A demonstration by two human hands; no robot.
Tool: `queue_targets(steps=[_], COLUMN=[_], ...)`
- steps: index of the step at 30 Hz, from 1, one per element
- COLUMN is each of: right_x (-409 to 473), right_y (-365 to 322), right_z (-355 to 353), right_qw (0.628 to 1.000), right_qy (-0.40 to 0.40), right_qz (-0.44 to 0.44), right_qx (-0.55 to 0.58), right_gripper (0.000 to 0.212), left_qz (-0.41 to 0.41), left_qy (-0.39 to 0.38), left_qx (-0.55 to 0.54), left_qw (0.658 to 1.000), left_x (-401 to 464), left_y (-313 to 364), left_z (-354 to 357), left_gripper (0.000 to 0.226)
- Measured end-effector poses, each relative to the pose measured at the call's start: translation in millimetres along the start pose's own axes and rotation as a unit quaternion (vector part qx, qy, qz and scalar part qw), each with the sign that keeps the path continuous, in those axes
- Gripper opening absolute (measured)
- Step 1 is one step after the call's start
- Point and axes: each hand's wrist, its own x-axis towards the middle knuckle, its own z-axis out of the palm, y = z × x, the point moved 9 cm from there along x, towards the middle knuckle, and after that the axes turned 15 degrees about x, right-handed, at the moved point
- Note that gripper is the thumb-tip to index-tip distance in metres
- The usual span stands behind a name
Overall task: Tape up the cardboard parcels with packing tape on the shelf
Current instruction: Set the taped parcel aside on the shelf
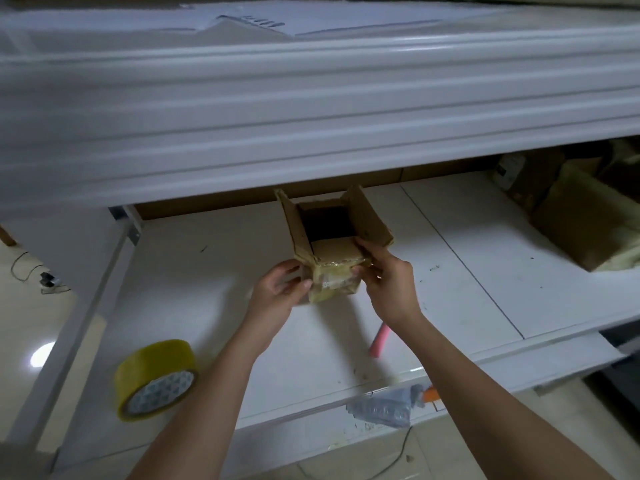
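Observation:
A small cardboard parcel (334, 277) stands on the white shelf (214, 271) with its top flaps standing open and old tape on its near face. My left hand (277, 289) grips the parcel's left near corner, and my right hand (388, 278) holds its right side, thumb at the near flap. A yellow roll of packing tape (154, 377) lies at the shelf's front left edge, apart from both hands.
A pink handle (379, 339) lies on the shelf behind my right forearm. A grey plastic bag and an orange tool tip (388, 405) sit at the front edge. Other taped cardboard boxes (581, 220) stand at the right. An upper white shelf beam (311, 116) overhangs.

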Motion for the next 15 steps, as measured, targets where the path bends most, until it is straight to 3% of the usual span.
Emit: queue_targets(steps=[5, 10, 15], right_x=[-2, -10, -20], right_y=[-1, 6, 28], right_z=[-55, -134, -228], right_qw=[0.999, 0.996, 0.992], right_qy=[0.036, 0.081, 0.115], right_qz=[0.001, -0.013, -0.008], right_qx=[-0.004, -0.04, -0.056], right_gripper=[0.048, 0.052, 0.052], left_qz=[0.043, 0.138, 0.125], left_qy=[-0.007, -0.044, -0.117], left_qx=[0.14, 0.308, 0.314], left_qw=[0.989, 0.94, 0.934], left_x=[17, 21, 16], left_y=[15, 46, 67], left_z=[41, 113, 205], left_gripper=[0.05, 0.069, 0.08])
